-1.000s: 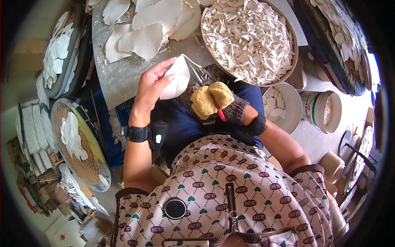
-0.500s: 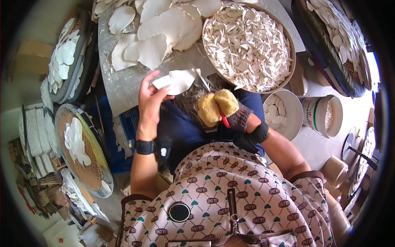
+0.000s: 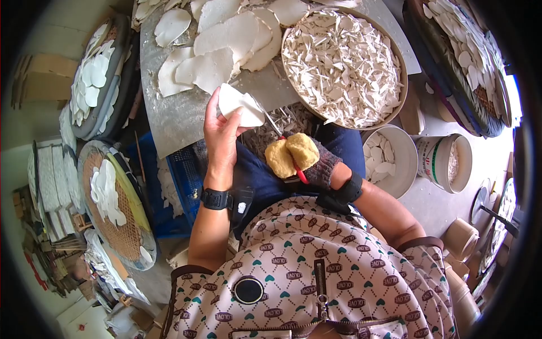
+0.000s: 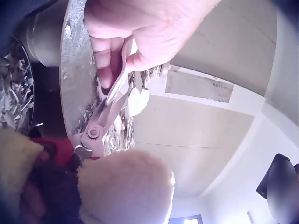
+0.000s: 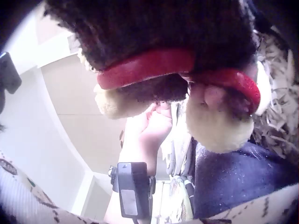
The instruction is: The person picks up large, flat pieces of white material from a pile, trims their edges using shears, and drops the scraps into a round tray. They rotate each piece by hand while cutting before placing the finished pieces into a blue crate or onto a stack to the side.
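Observation:
My bare left hand (image 3: 221, 141) pinches a thin white piece (image 3: 230, 100) between thumb and fingers, above the lap. In my right hand (image 3: 323, 163), covered by a dark knitted glove, are scissors with red handles (image 5: 148, 67) and yellow padding (image 3: 304, 150). The metal blades (image 3: 272, 122) reach up to the right edge of the piece. From the left wrist view, the scissors' pivot (image 4: 93, 132) sits below the piece (image 4: 120, 88), with a blade against it; whether the piece lies between both blades I cannot tell. The fingertips of my gloved hand are partly hidden by the padding.
Large white sheets (image 3: 228, 39) lie on the metal table (image 3: 169, 121). A round tray (image 3: 404, 85) full of white scraps stands at its right. Two buckets (image 3: 407, 169) (image 3: 464, 164) are on the right floor, a blue crate (image 3: 183, 169) on the left.
The white piece has turned from lying sideways to a steeper slant, and my left hand has shifted right. My gloved hand has moved slightly left with the scissors.

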`<act>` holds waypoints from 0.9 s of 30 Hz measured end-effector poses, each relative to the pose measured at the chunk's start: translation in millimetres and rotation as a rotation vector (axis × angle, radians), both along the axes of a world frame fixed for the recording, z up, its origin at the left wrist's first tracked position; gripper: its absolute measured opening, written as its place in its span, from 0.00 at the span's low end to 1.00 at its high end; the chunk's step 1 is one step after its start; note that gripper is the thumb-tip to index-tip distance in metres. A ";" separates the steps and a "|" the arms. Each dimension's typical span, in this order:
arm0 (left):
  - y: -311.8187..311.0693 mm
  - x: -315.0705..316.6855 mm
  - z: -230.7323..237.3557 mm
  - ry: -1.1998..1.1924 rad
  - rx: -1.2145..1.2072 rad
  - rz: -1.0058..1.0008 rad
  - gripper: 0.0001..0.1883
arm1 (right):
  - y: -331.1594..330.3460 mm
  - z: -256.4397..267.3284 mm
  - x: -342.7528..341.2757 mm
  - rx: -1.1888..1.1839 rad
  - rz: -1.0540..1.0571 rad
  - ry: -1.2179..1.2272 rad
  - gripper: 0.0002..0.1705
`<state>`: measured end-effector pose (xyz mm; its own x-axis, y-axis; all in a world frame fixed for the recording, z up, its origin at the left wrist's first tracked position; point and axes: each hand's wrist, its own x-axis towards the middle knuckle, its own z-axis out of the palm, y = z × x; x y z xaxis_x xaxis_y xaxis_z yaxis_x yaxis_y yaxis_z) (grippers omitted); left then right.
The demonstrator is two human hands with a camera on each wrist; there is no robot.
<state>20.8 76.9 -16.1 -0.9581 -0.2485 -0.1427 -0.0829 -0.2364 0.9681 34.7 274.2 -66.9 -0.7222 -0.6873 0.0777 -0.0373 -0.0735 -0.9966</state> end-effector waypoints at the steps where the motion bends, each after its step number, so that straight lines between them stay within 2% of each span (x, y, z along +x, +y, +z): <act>1: 0.7 0.4 2.0 -0.015 0.008 -0.032 0.31 | 0.0 5.4 -3.0 0.009 0.000 0.044 0.15; 5: 0.3 1.8 6.2 -0.062 0.029 -0.105 0.31 | -1.6 4.7 -6.3 0.011 0.001 0.113 0.14; 12: -10.7 6.1 2.6 -0.120 -0.042 -0.123 0.31 | -4.1 2.8 1.6 0.030 -0.028 -0.246 0.16; 14: -21.8 12.3 -1.4 -0.115 -0.079 -0.115 0.31 | -3.6 -4.3 1.3 0.160 0.017 -0.165 0.17; 16: -45.8 27.9 -1.6 -0.077 -0.120 -0.099 0.30 | -2.4 11.4 0.1 0.317 -0.019 0.329 0.18; 18: -89.9 48.0 9.5 -0.144 -0.151 0.031 0.30 | -1.4 -15.6 2.3 0.292 0.033 0.180 0.18; 19: -120.6 60.2 10.4 -0.164 -0.227 0.150 0.29 | 1.6 -25.5 1.8 0.282 0.058 0.103 0.17; 20: -145.8 71.2 21.0 -0.167 -0.343 0.275 0.29 | 4.0 -26.9 1.0 0.291 0.059 0.158 0.17; 21: -197.7 87.0 4.1 -0.106 -0.568 0.358 0.29 | 6.3 -28.2 0.2 0.300 0.060 0.213 0.16; 22: -228.1 100.6 4.5 -0.054 -0.662 0.411 0.30 | 5.1 -37.1 1.9 0.291 0.038 0.280 0.15; 23: -230.8 105.9 29.2 -0.318 -1.100 0.516 0.30 | 2.7 -41.6 3.9 0.281 0.017 0.348 0.15; 24: -238.4 105.3 25.8 -0.202 -1.198 0.573 0.29 | 0.7 -32.6 5.5 0.182 0.020 0.031 0.13; 25: -236.8 97.5 28.8 -0.083 -1.291 0.630 0.28 | -3.2 -18.7 2.2 0.204 0.060 0.014 0.14; 27: -205.2 68.6 33.5 0.021 -1.292 0.388 0.26 | -10.4 4.3 -1.5 0.255 0.143 -0.025 0.16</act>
<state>89.4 -128.4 17.5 -0.7947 -0.4466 0.4110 -0.2020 0.8332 0.5147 33.1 263.8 -62.6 -0.6160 -0.7775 -0.1270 -0.0200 0.1766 -0.9841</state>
